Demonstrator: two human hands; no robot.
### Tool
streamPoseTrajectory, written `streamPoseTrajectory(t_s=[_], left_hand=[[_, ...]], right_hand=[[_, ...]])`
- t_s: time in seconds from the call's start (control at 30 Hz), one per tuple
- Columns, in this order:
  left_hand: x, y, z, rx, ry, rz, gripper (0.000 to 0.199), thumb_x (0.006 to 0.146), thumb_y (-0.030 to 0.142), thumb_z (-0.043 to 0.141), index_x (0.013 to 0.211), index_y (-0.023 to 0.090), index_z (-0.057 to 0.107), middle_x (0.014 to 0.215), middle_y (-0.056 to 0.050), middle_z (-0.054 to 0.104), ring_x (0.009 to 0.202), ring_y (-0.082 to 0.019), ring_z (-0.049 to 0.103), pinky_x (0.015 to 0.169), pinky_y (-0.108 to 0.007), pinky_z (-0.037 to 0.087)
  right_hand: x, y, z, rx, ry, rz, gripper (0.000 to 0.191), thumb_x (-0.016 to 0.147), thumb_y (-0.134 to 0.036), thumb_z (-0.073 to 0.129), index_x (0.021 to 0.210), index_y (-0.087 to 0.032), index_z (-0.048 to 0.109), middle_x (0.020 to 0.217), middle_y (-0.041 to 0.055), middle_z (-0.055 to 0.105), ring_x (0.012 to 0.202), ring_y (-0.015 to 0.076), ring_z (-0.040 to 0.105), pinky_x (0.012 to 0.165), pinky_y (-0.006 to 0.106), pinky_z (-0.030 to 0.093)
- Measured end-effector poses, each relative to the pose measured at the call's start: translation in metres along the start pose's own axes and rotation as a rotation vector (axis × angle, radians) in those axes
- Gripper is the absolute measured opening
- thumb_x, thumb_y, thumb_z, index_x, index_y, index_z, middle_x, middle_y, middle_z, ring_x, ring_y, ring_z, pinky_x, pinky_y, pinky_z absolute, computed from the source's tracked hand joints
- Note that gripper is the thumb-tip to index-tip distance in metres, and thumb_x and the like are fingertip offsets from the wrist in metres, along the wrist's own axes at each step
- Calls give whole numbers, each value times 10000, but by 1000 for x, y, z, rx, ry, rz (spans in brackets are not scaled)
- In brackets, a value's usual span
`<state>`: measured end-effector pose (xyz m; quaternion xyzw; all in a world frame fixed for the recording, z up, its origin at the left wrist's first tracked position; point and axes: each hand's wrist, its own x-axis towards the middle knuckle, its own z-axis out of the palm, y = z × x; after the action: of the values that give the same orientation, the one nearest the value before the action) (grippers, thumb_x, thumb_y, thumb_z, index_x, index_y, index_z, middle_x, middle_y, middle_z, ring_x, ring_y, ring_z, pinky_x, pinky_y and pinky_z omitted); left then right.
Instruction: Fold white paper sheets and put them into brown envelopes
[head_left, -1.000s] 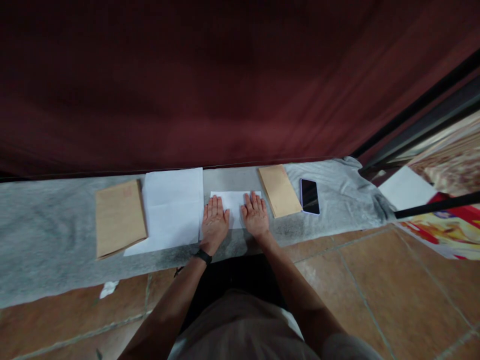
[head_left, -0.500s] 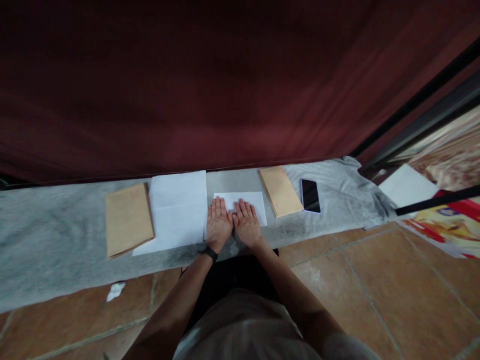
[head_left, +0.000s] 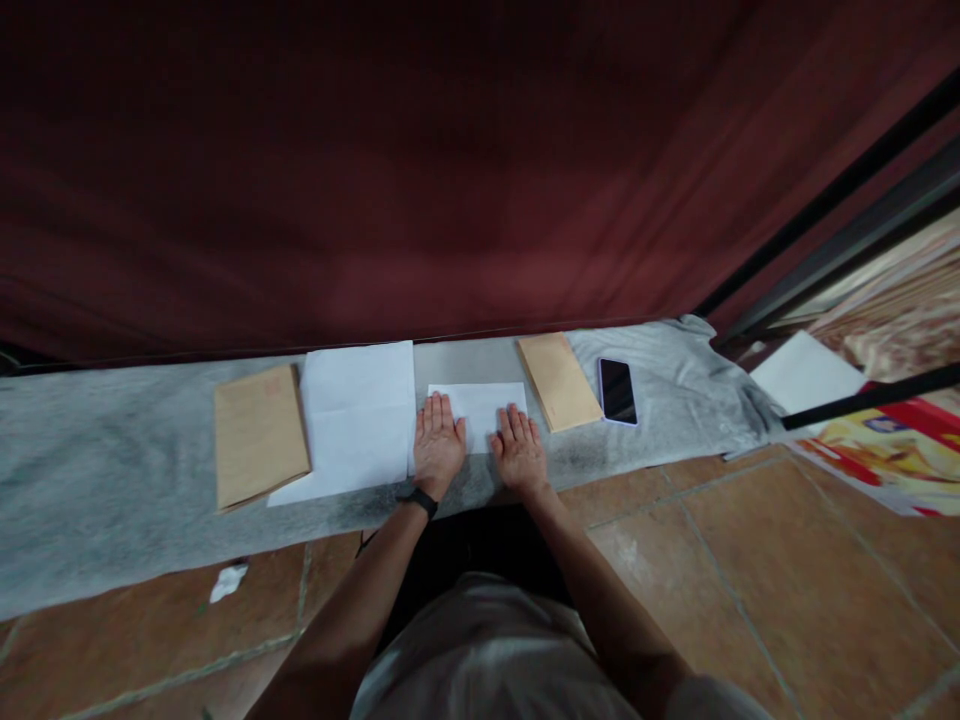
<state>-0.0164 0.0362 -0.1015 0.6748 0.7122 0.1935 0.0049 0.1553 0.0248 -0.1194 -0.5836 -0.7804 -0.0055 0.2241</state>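
A small white folded paper (head_left: 478, 408) lies on the grey cloth (head_left: 465, 357) in front of me. My left hand (head_left: 439, 440) rests flat on its left end, fingers stretched out and pointing away from me. On the paper's right end lies my right hand (head_left: 519, 447), also flat, its fingers slightly spread. Both hands are apart, with white paper showing between them. Just left of my left hand is a large white sheet (head_left: 360, 415). A brown envelope (head_left: 561, 382) sits to the right of the folded paper.
Another brown envelope (head_left: 259, 435) overlaps the large sheet's left side. A phone (head_left: 618, 391) lies right of the envelopes. Dark red fabric (head_left: 450, 200) hangs behind the cloth. Black bars (head_left: 870, 397) and a colourful package (head_left: 892, 450) are at the right.
My right hand has slid to the right along the folded paper, away from my left hand, uncovering its middle. My left hand has stayed in place.
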Motion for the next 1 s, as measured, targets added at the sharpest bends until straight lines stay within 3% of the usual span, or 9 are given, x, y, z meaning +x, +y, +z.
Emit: streamPoseTrajectory(t_s=[0.47, 0.7, 0.8, 1.0], left_hand=[[0, 3, -4, -13, -7, -13, 634, 1028, 337, 298, 1527, -52, 325, 1620, -273, 293, 1536, -336, 247, 1249, -530, 234], [-32, 36, -10, -19, -96, 192, 593, 1024, 313, 311, 1552, 44, 337, 1640, -176, 317, 1550, -276, 224, 1258, -489, 246], [-45, 43, -9, -3, -148, 208, 599, 1027, 334, 312, 1540, 28, 356, 1628, -194, 333, 1539, -284, 257, 1250, -495, 259], [-59, 24, -11, 30, -107, 151, 662, 1023, 419, 345, 1526, -12, 362, 1606, -245, 343, 1533, -313, 267, 1236, -506, 281]], right_hand=[[-16, 7, -8, -36, 33, 24, 564, 1060, -360, 371, 1537, -61, 397, 1566, 212, 435, 1453, 314, 417, 1181, 505, 330], [-16, 6, -9, -26, 26, 40, 554, 1054, -353, 383, 1531, -73, 410, 1568, 201, 438, 1449, 318, 419, 1180, 515, 321], [-15, 7, -9, -25, 10, 40, 559, 1046, -341, 401, 1530, -60, 407, 1573, 205, 428, 1459, 317, 401, 1189, 512, 309], [-15, 7, -9, -11, 7, 41, 562, 1053, -358, 400, 1534, -66, 399, 1568, 207, 436, 1461, 304, 397, 1191, 513, 306]])
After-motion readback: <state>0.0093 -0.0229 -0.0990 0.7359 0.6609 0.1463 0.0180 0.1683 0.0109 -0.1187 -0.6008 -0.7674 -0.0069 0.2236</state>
